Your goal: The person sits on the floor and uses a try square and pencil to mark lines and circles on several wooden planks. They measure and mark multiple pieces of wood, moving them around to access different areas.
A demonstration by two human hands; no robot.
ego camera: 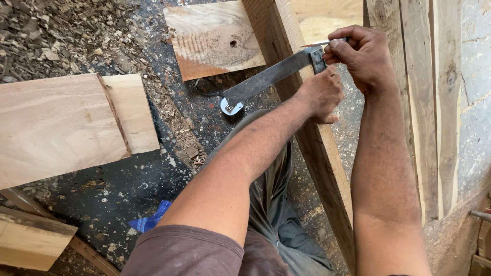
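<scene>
While two hands (pixel 322 94) work, one square (pixel 268 76) crosses one plank (pixel 319 148).

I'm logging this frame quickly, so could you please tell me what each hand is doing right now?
Left hand: closed on the metal try square, pressing it against the timber beam.
Right hand: closed on a pencil.

Long brown timber beam (pixel 319 153): I see rough-sawn, matt wood.
Grey flat steel square blade (pixel 266 77): I see dull, scuffed metal.
Dark floor (pixel 133 184): I see gritty shavings.

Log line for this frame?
left hand: steadies try square on beam | right hand: holds pencil at blade
</scene>
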